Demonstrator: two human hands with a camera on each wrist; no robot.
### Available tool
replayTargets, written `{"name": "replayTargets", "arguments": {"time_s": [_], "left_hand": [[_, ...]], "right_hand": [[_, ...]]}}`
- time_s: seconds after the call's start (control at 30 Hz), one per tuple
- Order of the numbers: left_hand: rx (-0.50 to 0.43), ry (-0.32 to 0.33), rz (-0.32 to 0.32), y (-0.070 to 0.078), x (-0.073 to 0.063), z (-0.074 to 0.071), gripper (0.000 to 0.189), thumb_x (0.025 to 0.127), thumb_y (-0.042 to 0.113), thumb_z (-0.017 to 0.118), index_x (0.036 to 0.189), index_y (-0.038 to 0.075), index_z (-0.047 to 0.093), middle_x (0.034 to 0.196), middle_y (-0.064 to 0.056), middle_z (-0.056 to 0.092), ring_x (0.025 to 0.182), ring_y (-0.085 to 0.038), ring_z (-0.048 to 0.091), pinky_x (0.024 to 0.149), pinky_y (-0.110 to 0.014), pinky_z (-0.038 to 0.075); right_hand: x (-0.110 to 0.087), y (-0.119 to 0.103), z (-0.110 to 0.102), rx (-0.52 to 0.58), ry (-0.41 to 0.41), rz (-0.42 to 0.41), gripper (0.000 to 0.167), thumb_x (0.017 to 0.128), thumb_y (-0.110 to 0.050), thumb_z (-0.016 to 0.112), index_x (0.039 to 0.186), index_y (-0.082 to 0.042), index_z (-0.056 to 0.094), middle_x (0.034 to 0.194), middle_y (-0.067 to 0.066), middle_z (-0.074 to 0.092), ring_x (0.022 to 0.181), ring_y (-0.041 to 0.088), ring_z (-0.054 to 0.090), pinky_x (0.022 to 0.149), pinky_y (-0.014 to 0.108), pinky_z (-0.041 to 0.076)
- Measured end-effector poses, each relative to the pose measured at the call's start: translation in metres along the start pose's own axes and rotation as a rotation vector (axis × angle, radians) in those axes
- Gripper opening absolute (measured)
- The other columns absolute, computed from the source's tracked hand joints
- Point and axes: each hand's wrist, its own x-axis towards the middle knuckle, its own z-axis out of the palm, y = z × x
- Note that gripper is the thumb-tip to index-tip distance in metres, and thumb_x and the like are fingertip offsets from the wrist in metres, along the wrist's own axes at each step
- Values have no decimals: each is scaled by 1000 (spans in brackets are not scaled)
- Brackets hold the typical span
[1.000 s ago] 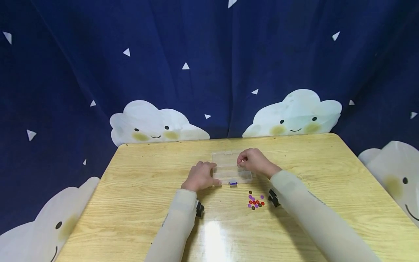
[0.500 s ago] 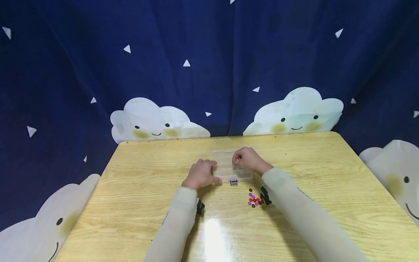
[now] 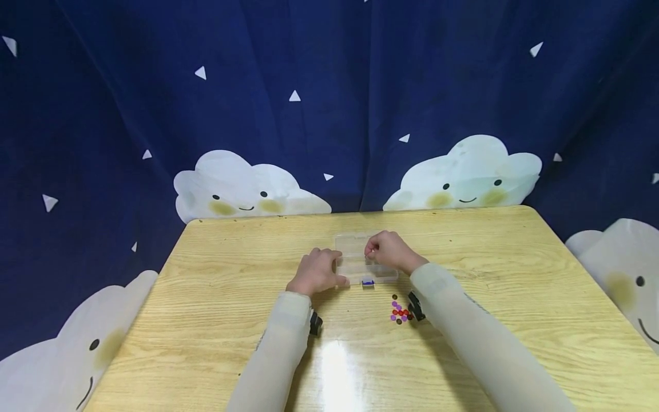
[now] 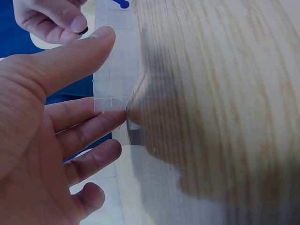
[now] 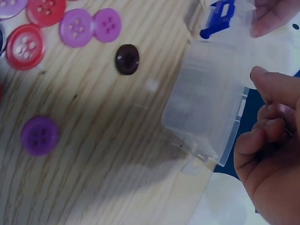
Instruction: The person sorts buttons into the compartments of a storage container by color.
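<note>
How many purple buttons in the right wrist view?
4. A first purple button and second purple button sit side by side near the top, a third purple button alone below, a fourth purple button cut off at top left. More may be out of frame.

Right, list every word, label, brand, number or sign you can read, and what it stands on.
Nothing is readable.
Left sleeve: small dark marking, too small to read.
Right sleeve: small dark marking, too small to read.
Clear box and buttons: no lettering visible.
</note>
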Motion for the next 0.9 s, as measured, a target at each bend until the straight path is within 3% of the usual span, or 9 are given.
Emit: {"name": "replayTargets", "arguments": {"time_s": [0.5,0.9], "left_hand": [[6,0,-17,2,-1,0,74,77,45,82,141,17,58,123,-2,69,118,-29,56,105,-49,44],[33,8,3,3,0,-1,67,76,45,83,133,16,63,102,1,70,108,-27,58,100,-49,46]], "right_hand": [[-2,0,-1,-51,5,-14,8,84,-7,70,77,-8,73,73,1,68,67,12,53,64,24,44],[-2,0,-3,-41,-16,8,8,86,-8,69,81,-6,75,75,3,71,67,12,55,65,25,47]]}}
